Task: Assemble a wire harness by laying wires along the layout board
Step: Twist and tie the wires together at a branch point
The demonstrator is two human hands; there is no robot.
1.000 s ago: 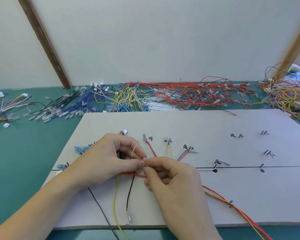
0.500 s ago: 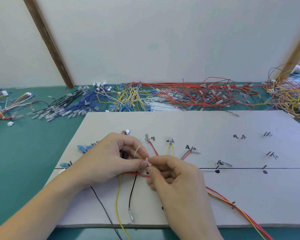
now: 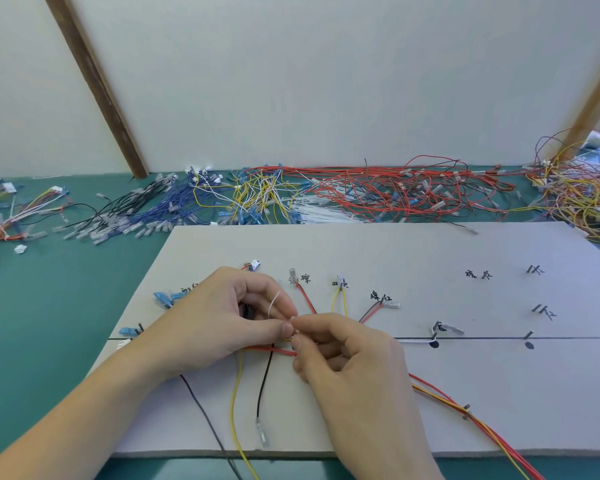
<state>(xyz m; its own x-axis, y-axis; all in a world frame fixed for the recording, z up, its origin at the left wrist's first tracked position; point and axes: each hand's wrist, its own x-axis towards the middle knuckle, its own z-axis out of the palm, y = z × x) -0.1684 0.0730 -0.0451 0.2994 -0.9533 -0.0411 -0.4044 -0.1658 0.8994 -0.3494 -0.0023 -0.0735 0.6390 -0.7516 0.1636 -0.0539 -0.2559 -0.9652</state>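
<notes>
Both hands have barely shifted over the last second: my right hand (image 3: pixel 347 355) and left hand (image 3: pixel 222 323) still pinch a thin white tie (image 3: pixel 273 304) at the wire bundle (image 3: pixel 271 349). I judge I'm still binding it on the layout board (image 3: pixel 361 251), with spare wires (image 3: pixel 378 195) heaped beyond.

- The joint of the wires on the layout board (image 3: pixel 395 258) is hidden beneath the left hand (image 3: pixel 219 327) and the right hand (image 3: pixel 354 362).
- What is pinched between the fingertips is too small to be told — only a thin white strand (image 3: pixel 273 304) is seen.
- The handwritten labels (image 3: pixel 478 274) cannot be read.
- The red and yellow wires (image 3: pixel 482 422) are cut off by the bottom edge, as are both forearms.
</notes>
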